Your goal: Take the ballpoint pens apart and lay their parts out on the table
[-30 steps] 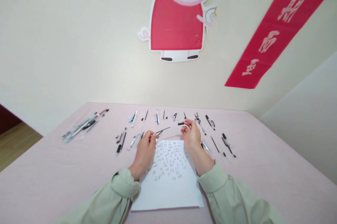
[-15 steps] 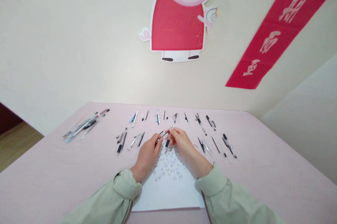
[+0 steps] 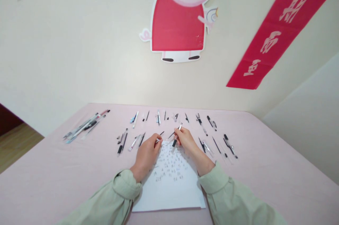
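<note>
My right hand (image 3: pixel 186 139) is closed around a clear gel pen barrel (image 3: pixel 178 134) with a black grip, tilted above the top of a written sheet of paper (image 3: pixel 169 193). A thin dark pen refill (image 3: pixel 171 135) sticks out leftward from the same fingers. On the left, my left hand (image 3: pixel 148 152) is pinched, resting by the paper's upper left edge. A slim dark-tipped stick (image 3: pixel 161 133), like a pen refill, pokes out past its fingertips; the rest of it is hidden. The hands are a little apart.
Taken-apart pens lie in two rows on the pink tablecloth (image 3: pixel 79 182), including a black pen (image 3: pixel 230 146) at right and pen parts (image 3: pixel 122 142) at left. A pile of pens (image 3: pixel 86 126) is at far left. Behind the table stands a wall with a cartoon pig cutout (image 3: pixel 177 24).
My right hand has moved slightly right, away from my left, taking the barrel and refill with it. My left hand has shifted a little to the left. The hands have separated.
</note>
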